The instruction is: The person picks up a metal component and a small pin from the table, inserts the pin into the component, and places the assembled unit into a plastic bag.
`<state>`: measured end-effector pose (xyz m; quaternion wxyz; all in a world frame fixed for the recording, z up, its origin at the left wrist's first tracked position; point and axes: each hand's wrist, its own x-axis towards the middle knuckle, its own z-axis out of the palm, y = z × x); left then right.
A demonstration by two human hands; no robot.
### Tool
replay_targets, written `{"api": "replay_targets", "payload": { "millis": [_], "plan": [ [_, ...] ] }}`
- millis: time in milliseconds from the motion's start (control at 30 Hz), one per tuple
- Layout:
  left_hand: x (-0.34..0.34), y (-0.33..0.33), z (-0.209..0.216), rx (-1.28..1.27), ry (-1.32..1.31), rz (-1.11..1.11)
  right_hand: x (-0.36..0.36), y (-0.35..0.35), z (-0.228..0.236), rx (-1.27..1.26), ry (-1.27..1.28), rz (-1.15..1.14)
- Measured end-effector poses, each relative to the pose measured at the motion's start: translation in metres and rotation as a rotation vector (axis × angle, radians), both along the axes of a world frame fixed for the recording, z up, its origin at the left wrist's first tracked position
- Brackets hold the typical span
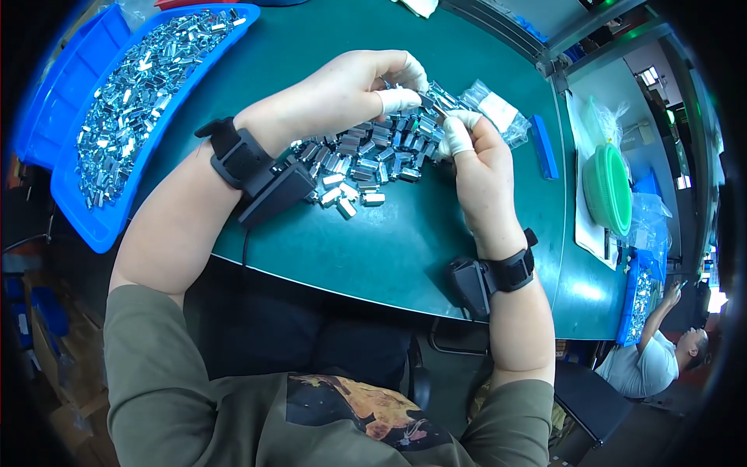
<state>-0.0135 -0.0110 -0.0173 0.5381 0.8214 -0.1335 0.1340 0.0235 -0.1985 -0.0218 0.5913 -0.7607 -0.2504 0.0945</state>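
Note:
Both hands come together over a heap of small shiny metal parts (366, 167) on the green table, and white finger covers wrap several fingertips. My left hand (350, 86) is closed, with thumb and fingers pinching a small dark metal part (426, 101). Close beside it, my right hand (476, 152) is also closed, thumb against forefinger on a thin metal piece (440, 114) that points toward the left fingertips. The two pieces nearly meet, and whether they touch I cannot tell. Fingers hide most of both.
At the left, a blue tray (156, 128) full of similar metal parts stands by another blue tray (58, 109). Beyond my right hand lie a clear plastic bag (498, 113) and a blue bar (545, 148). Farther right are a green basket (611, 191) and a seated person (646, 366).

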Motion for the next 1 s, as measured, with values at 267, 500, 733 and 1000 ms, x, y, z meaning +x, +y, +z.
{"api": "replay_targets", "payload": {
  "millis": [267,500,733,1000],
  "plan": [
    [-0.006,-0.004,0.003,-0.068,-0.040,-0.137,0.003,-0.009,0.003,-0.071,0.072,0.150],
    [-0.018,-0.016,0.013,-0.147,-0.133,-0.190,0.004,-0.013,0.005,0.178,0.466,0.328],
    [-0.023,-0.022,0.018,-0.180,-0.153,-0.176,0.003,-0.007,0.005,0.317,0.541,0.378],
    [-0.011,-0.005,0.012,-0.394,-0.099,-0.031,0.002,-0.009,-0.001,0.159,0.297,0.026]
  ]
}}
